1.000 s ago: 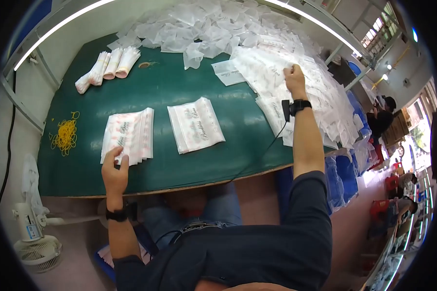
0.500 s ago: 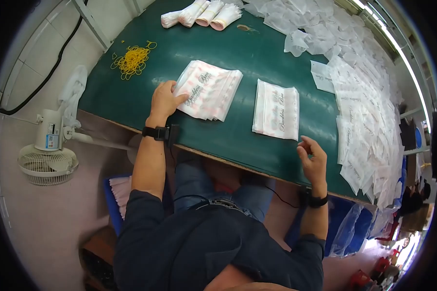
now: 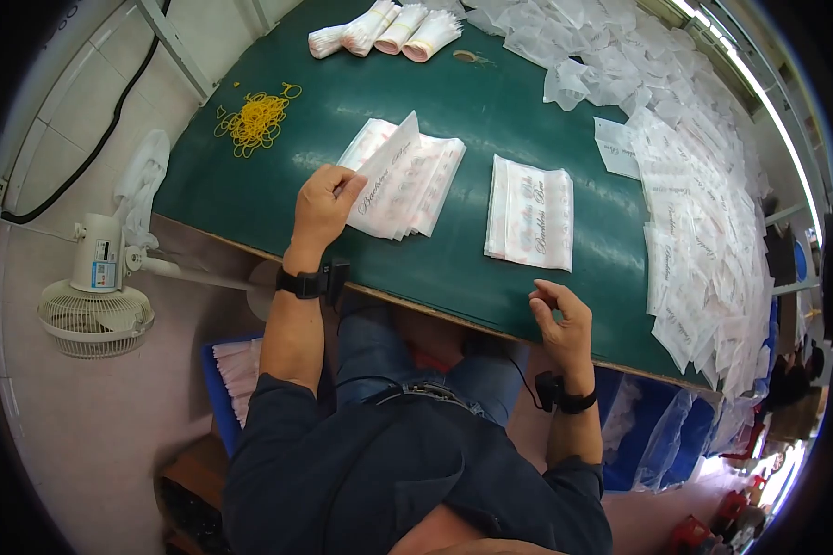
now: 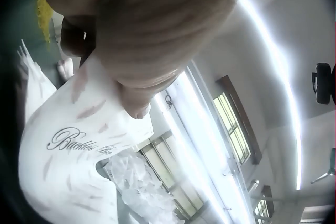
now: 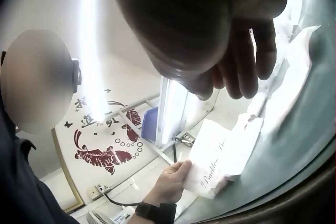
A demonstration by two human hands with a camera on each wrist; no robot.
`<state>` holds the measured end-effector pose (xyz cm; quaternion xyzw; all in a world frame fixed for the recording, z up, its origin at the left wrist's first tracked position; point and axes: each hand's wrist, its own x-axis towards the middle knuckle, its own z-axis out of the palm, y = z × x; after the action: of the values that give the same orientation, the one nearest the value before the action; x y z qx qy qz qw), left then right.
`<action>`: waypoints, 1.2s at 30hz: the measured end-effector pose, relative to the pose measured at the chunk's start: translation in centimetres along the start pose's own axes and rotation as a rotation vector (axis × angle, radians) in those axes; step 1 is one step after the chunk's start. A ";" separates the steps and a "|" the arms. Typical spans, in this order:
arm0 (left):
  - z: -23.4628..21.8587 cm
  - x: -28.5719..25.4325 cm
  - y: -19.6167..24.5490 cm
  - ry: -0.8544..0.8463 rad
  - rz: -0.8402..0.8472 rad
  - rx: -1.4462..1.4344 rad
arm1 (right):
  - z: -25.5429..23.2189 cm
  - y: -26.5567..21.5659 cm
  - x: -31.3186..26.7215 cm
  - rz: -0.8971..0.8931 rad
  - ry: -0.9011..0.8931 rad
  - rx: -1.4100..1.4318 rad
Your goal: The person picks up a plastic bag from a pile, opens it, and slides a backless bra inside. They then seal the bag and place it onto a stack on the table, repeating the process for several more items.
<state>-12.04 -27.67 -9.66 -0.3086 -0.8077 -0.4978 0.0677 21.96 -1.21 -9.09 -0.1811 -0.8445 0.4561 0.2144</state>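
On the green-topped table (image 3: 278, 166) my left hand (image 3: 322, 205) pinches one printed white plastic bag (image 3: 386, 171) off the fanned stack (image 3: 426, 180), right hand (image 3: 560, 319) loosely curled and empty, three rolled bundles (image 3: 384, 28) done and loads of loose bags (image 3: 703, 213) left.

Left hand (image 3: 324, 199) now pinching one printed bag (image 3: 386, 171) and tilting it up off the left stack (image 3: 426, 190), earlier flat on that stack, right hand (image 3: 560, 319) drawn back toward 6 o'clock past the table edge (image 3: 435, 314), fingers loosely curled, empty

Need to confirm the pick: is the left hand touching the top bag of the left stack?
Touching. The head view shows the left hand pinching the lifted bag at its corner.
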 end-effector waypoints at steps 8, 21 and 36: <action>0.4 0.3 -0.4 0.015 0.184 0.161 | 4.5 -7.4 7.8 -0.457 0.035 -0.103; -1.9 -5.5 10.5 -0.200 0.358 0.070 | 6.8 -10.5 9.3 -0.777 0.038 -0.584; -1.5 -7.6 10.4 -0.259 0.339 0.044 | 5.3 -10.9 6.5 -0.734 -0.048 -0.638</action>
<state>-0.43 -28.94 -4.16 -0.5001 -0.7566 -0.4179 0.0528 12.45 -7.30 -1.17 0.0826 -0.9550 0.0729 0.2754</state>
